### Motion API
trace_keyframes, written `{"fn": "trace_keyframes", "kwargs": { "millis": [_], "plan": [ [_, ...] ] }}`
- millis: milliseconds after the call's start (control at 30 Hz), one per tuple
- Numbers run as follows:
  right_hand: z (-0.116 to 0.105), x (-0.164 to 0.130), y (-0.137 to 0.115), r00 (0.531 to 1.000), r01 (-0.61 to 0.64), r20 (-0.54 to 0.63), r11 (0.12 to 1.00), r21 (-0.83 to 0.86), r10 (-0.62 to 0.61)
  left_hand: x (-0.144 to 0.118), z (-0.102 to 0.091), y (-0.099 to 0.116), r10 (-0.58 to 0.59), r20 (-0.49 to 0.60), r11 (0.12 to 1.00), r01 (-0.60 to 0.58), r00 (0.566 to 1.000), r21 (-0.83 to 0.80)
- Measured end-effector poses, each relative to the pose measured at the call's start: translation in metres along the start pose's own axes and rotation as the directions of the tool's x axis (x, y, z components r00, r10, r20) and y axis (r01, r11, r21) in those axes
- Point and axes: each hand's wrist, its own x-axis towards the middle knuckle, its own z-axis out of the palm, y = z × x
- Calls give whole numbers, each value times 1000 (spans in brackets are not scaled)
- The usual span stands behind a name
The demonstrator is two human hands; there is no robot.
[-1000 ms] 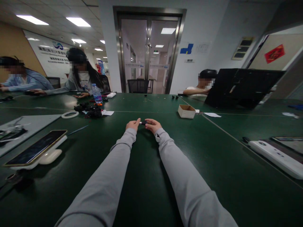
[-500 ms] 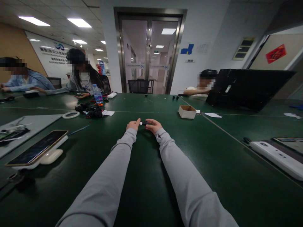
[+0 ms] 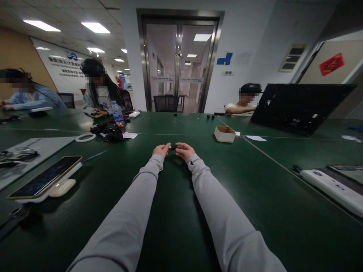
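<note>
Both my arms in grey sleeves reach forward over the green table (image 3: 176, 211). Between my fingertips, just above the tabletop, is a small black stick with a silver metal end (image 3: 172, 147), shaped like a USB plug. My left hand (image 3: 161, 150) pinches its silver end, which the thumb and fingers mostly cover. On the black end, the thumb and fingers of my right hand (image 3: 186, 151) are closed. Fine detail of the stick is too small to make out.
An open small box (image 3: 224, 135) stands ahead to the right. To the left lie a phone (image 3: 47, 177), a white ring (image 3: 85, 138), a blue thin tool (image 3: 95, 155) and a dark heap of parts (image 3: 109, 132) by a bottle (image 3: 117, 113). Co-workers sit across, one behind a black panel (image 3: 300, 107).
My left fingers have shifted slightly right along the stick, so less of its silver end shows. Across the table, the black panel has tilted, and one co-worker has drawn an arm back.
</note>
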Motion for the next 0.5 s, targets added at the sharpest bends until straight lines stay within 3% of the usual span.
{"fn": "trace_keyframes", "kwargs": {
  "millis": [333,500],
  "plan": [
    [3,-3,-5,998,-44,-46,998,37,46,-8,-5,10,41,92,973,-19,995,-231],
    [4,-3,-6,996,-68,-63,997,34,71,-11,-8,13,129,99,954,-96,987,-283]
  ]
}}
